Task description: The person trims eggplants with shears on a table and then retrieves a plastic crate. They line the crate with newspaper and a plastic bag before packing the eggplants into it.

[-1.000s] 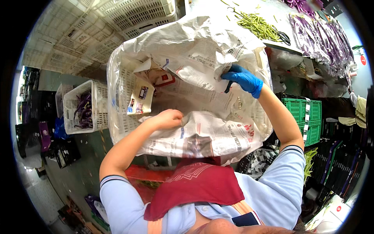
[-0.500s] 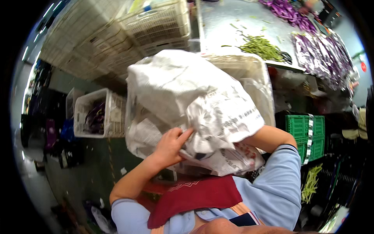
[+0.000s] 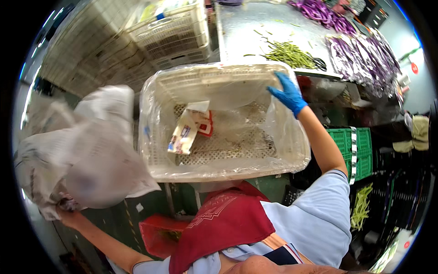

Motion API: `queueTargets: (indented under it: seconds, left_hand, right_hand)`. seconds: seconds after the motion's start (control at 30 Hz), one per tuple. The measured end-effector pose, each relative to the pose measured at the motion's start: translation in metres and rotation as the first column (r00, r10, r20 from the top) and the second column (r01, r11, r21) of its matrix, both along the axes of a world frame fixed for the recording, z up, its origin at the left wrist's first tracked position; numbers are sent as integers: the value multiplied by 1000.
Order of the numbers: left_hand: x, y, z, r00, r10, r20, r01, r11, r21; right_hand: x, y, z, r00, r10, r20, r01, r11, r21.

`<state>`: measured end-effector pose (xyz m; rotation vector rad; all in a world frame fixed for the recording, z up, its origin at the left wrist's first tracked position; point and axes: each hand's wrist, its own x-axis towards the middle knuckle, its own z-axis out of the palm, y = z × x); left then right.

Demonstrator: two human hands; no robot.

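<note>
Out at the left, my left hand (image 3: 68,218) grips a large crumpled white woven sack (image 3: 98,150), its edges smeared by motion. In front of me stands a white plastic crate (image 3: 219,174) with clear plastic film over its rim and sides. My right hand (image 3: 289,93), in a blue glove, rests at the crate's far right corner with fingers and thumb spread. On the crate's perforated bottom lies a folded piece of white printed packaging (image 3: 186,132), with a red and white piece (image 3: 205,125) beside it.
Behind the crate, a metal table (image 3: 246,20) bears green beans (image 3: 289,54), scissors (image 3: 319,64) and purple bundles (image 3: 365,57). Stacked white crates (image 3: 171,39) stand far left, green crates (image 3: 362,155) at right. A red bin (image 3: 157,235) sits on the floor near me.
The white sack has been pulled off the crate and swung left by my left hand, baring the crate's inside. My gloved right hand has come out from under it to the crate's far right corner.
</note>
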<state>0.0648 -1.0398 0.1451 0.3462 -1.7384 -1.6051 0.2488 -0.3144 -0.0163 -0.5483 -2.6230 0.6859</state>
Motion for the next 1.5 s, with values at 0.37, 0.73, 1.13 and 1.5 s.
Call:
queueTargets:
  seconds: [0.37, 0.73, 1.13, 1.5]
  left_hand:
    - [163, -166, -69, 676, 718, 164, -401, 546, -736]
    - [258, -8, -133, 716, 431, 549, 128, 692, -711]
    - [237, 190, -78, 794, -335, 507, 604, 350, -716]
    - [351, 112, -153, 791, 62, 608, 482, 547, -684]
  right_hand:
    - [-37, -65, -44, 948, 314, 41, -317, 942, 108]
    - [-155, -277, -227, 836, 259, 484, 365, 395, -843]
    - [-27, -352, 36, -187, 879, -439, -789, -401, -466]
    - [67, -23, -11, 998, 60, 16, -62, 958, 282]
